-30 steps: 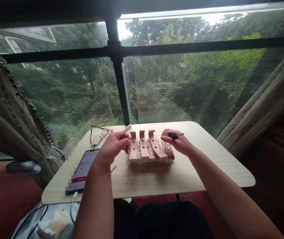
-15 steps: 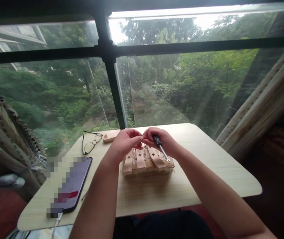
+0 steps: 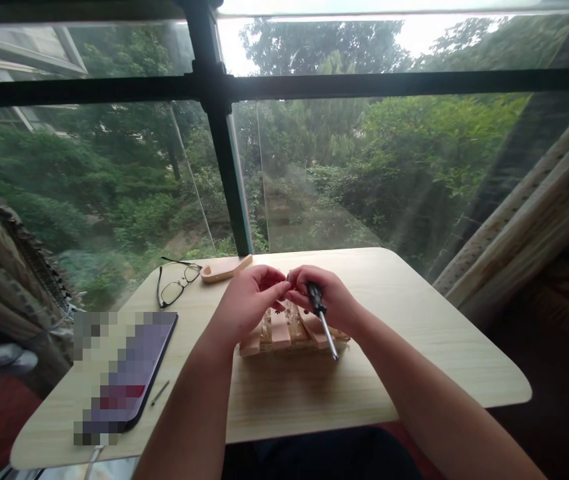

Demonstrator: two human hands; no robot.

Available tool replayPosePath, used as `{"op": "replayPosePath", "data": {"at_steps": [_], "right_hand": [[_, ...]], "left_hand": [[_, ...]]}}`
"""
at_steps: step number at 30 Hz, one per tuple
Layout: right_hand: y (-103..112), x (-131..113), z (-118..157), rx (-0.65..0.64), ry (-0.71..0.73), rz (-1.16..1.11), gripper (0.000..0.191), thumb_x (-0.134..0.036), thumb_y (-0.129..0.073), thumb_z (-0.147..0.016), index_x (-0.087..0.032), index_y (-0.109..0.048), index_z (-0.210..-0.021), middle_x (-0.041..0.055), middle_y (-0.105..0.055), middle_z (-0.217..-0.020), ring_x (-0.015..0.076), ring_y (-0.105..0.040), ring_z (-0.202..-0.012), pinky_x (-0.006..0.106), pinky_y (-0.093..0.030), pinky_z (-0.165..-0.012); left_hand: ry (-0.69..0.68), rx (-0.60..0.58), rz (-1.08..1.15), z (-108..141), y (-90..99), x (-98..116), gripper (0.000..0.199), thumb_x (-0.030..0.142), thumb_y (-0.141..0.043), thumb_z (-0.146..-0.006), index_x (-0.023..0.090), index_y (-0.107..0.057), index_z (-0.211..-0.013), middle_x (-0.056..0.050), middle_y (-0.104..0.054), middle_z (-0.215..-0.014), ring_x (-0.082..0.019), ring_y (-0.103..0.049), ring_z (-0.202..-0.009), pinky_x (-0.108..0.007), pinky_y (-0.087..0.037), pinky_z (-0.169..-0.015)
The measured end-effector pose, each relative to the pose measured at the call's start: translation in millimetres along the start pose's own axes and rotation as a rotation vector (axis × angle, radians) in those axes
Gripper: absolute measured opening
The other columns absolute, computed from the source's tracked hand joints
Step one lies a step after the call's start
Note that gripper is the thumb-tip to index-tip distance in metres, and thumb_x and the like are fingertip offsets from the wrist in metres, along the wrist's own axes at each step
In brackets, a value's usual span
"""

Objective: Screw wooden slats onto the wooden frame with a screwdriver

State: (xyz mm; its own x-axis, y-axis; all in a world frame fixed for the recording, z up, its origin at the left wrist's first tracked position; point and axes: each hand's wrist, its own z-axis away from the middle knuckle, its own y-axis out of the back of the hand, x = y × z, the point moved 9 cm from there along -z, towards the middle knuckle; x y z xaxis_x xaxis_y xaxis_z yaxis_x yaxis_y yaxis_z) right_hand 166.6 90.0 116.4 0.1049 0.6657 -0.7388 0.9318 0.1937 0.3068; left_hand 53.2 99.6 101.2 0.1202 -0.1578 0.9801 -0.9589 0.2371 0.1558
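Above a block wrapped in clear film [image 3: 294,327], my left hand [image 3: 259,294] and my right hand [image 3: 322,290] meet at the fingertips. Between them is a tiny dark piece [image 3: 288,276], too small to name, pinched by both hands. A screwdriver [image 3: 322,317] with a black handle also rests in my right hand, its metal shaft pointing down toward me. Pale wooden pieces [image 3: 280,331] with dark holes lie across the block, their far ends hidden under my hands.
Eyeglasses [image 3: 177,283] and a curved wooden piece [image 3: 224,269] lie at the table's back left. Nearer are a phone [image 3: 139,367] with a cable and a small metal screw or bit [image 3: 160,393]. A window stands behind the table [image 3: 444,333].
The view has shifted slightly. My hands remain together at the fingertips, and the screwdriver's shaft has tilted to point more steeply toward me. The dark piece between my fingers shows more clearly.
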Motion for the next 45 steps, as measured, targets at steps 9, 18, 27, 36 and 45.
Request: {"op": "replayPosePath", "data": {"at_steps": [9,18,27,36,45], "right_hand": [[43,22,0,0.324,-0.080,-0.160,0.035,-0.029,-0.074,-0.071,-0.020,-0.042,-0.059,-0.0001,-0.055,-0.076,0.0119,-0.060,-0.063,0.025,-0.048,-0.051],[50,31,-4,0.276,-0.154,-0.127,0.031,-0.032,-0.072,-0.072,-0.019,-0.047,-0.060,-0.0023,-0.058,-0.062,0.0091,-0.056,-0.049,0.022,-0.043,-0.044],[31,52,2,0.014,-0.490,-0.129,0.019,-0.019,-0.058,-0.065,-0.020,-0.042,-0.056,-0.0056,-0.051,-0.041,0.0060,-0.044,-0.034,0.017,-0.024,-0.033],[15,75,5,-0.046,-0.502,-0.032,0.019,-0.022,-0.060,-0.064,-0.021,-0.042,-0.059,-0.0091,-0.045,-0.042,0.0085,-0.048,-0.038,0.019,-0.034,-0.038],[14,75,5,-0.052,-0.499,0.049,0.017,-0.026,-0.058,-0.068,-0.021,-0.043,-0.063,-0.0075,-0.050,-0.044,0.0092,-0.049,-0.039,0.021,-0.036,-0.041]], "left_hand": [[-0.207,-0.104,-0.492,1,-3.3,2,0.027,0.029,-0.043,-0.090,0.017,-0.065,-0.098,-0.004,-0.066,-0.085,-0.015,-0.059,-0.074,-0.025,-0.046,-0.068],[-0.194,-0.311,-0.567,-2,-17.1,-12,0.020,0.029,-0.036,-0.092,0.021,-0.054,-0.088,-0.004,-0.067,-0.101,-0.017,-0.061,-0.087,-0.025,-0.046,-0.078],[-0.135,-0.297,-0.589,-13,-17.0,-26,0.028,0.037,-0.036,-0.092,0.019,-0.058,-0.090,-0.005,-0.065,-0.092,-0.020,-0.059,-0.086,-0.030,-0.046,-0.079],[-0.130,-0.289,-0.584,-12,-15.5,-31,0.026,0.036,-0.036,-0.092,0.019,-0.056,-0.089,-0.003,-0.062,-0.088,-0.019,-0.056,-0.081,-0.029,-0.043,-0.074],[-0.123,-0.283,-0.588,-11,-16.2,-28,0.024,0.033,-0.038,-0.090,0.018,-0.057,-0.087,-0.003,-0.061,-0.085,-0.018,-0.055,-0.079,-0.029,-0.042,-0.073]]}}
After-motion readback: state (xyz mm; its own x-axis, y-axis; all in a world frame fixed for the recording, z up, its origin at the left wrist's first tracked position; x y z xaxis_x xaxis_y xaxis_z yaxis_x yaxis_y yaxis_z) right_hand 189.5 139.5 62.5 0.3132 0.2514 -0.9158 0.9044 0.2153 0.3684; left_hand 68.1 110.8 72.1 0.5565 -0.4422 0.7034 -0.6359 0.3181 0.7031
